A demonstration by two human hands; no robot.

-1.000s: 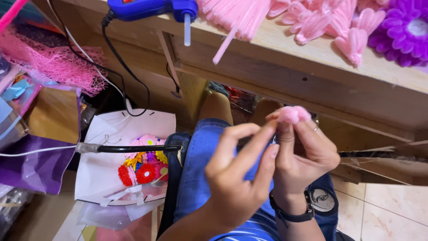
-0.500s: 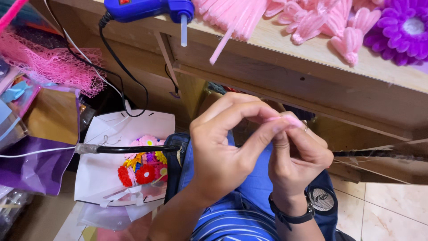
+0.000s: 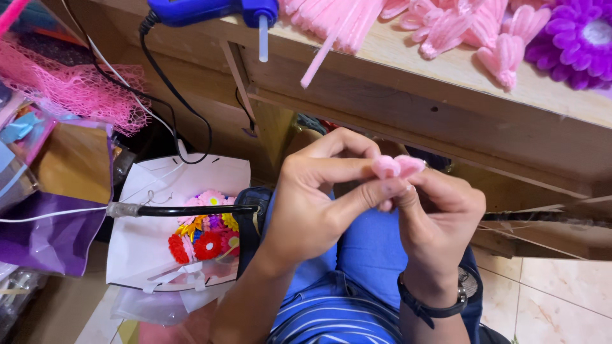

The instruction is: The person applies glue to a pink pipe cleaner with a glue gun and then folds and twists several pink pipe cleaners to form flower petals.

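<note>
Fingers have shifted since a moment ago: our left hand (image 3: 319, 197), which lay curled over the work and hid it, has drawn back a little, so the small pink fuzzy piece (image 3: 396, 167) shows again, now two little lobes where a rounder tuft sat earlier. We judge the shaping is moving along. Both hands pinch it closed between fingertips, the right hand (image 3: 440, 216) gripping from below, held above our lap in front of the table (image 3: 446, 89) edge. On that wooden table lie a blue glue gun (image 3: 210, 9), pink pipe cleaners (image 3: 331, 22), pink petal shapes (image 3: 484, 38) and a purple flower (image 3: 580, 38). Beside our knee stands a white bag (image 3: 166, 223) with coloured flowers; pink netting (image 3: 70, 83) lies left, tiled floor (image 3: 554, 299) right
</note>
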